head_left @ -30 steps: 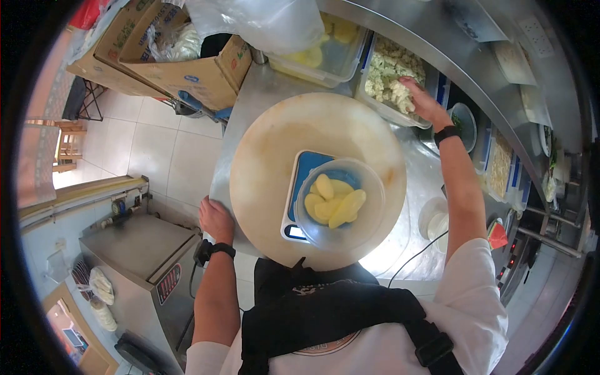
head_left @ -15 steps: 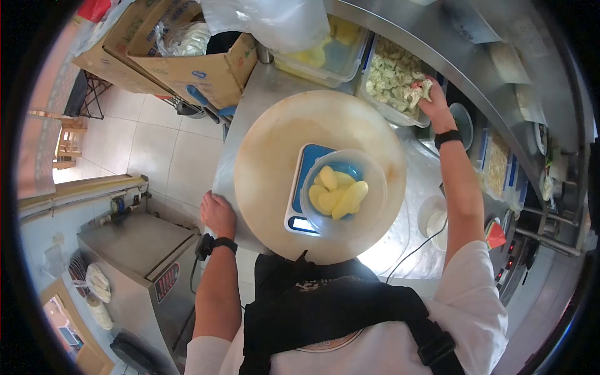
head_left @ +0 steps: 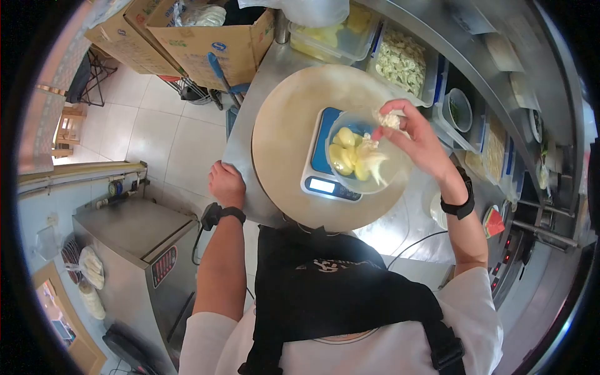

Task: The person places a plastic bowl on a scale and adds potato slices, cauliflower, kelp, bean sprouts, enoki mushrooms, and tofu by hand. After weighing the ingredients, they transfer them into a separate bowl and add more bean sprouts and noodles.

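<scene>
Left hand [head_left: 226, 183] lay on the near edge of the bench [head_left: 240, 144], fingers together and flat, gripping nothing, just beside the round board [head_left: 281, 119]. On the board sat a blue scale [head_left: 314, 153] w/ a clear bowl [head_left: 389, 181] on top. Potato pieces [head_left: 345, 153] lay in the bowl, plus a pale floret [head_left: 376, 164] among them.

Right hand [head_left: 417, 142] hung over the bowl's far side, thumb & first fingers pinching cauliflower bits [head_left: 389, 120], the rest loosely curled.

The bits looked light, brittle & crumbly, so prob. a soft pinch round the stem end suits them; a hard squeeze would likely shed crumbs. The bowl seemed thin plastic, light vs. its load, and could skate on the scale, so best taken at the rim.

Farther back stood a tub of cauliflower [head_left: 403, 59], a tub of potato [head_left: 331, 31] and, off to the left, a cardboard box [head_left: 212, 37].
</scene>
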{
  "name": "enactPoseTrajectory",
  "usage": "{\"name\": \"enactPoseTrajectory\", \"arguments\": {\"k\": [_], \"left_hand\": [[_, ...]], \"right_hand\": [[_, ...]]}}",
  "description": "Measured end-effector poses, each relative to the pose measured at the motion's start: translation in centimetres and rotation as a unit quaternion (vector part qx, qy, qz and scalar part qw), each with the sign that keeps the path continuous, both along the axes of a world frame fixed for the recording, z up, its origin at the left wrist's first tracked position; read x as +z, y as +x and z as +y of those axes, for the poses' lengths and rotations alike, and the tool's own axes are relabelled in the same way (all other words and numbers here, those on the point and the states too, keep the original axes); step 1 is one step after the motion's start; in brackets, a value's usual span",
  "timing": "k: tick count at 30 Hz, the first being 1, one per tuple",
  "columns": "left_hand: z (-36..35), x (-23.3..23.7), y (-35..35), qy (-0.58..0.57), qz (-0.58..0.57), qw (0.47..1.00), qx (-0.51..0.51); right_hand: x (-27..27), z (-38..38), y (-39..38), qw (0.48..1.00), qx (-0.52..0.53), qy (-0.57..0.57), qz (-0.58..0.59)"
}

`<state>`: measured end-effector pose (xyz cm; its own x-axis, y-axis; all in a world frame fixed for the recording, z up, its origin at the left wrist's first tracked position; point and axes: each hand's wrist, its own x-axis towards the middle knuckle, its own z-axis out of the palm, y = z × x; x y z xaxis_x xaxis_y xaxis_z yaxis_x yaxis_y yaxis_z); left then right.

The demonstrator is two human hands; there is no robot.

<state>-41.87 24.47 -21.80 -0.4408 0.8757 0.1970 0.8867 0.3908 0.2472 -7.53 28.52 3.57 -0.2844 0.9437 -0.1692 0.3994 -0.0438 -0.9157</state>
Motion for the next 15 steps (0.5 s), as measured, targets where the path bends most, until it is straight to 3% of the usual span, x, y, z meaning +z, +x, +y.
{"name": "enactPoseTrajectory", "arguments": {"k": [5, 7, 9, 12, 14, 15], "left_hand": [[-0.1, 0.3, 0.0, 0.003, -0.023, 1.000, -0.010], [-0.2, 0.7, 0.1, -0.013, -0.025, 1.000, -0.012], [-0.3, 0.6, 0.2, -0.029, -0.024, 0.999, -0.014], [-0.4, 0.2, 0.1, 0.021, 0.016, 1.000, -0.010], [-0.4, 0.9, 0.2, -0.034, -0.034, 0.999, -0.009], [-0.4, 0.9, 0.0, -0.025, -0.029, 0.999, -0.009]], "right_hand": [[1.8, -1.6, -0.2, 0.999, -0.040, -0.035, 0.011], [2.0, -2.0, -0.2, 0.998, -0.055, 0.030, 0.007], [1.8, -2.6, -0.4, 0.998, -0.057, 0.020, 0.016], [1.0, -3.2, -0.5, 0.994, -0.079, 0.020, 0.075], [1.0, -3.5, -0.9, 0.983, -0.005, 0.143, -0.119], [1.3, -3.6, -0.4, 0.982, -0.006, 0.151, -0.114]]}}
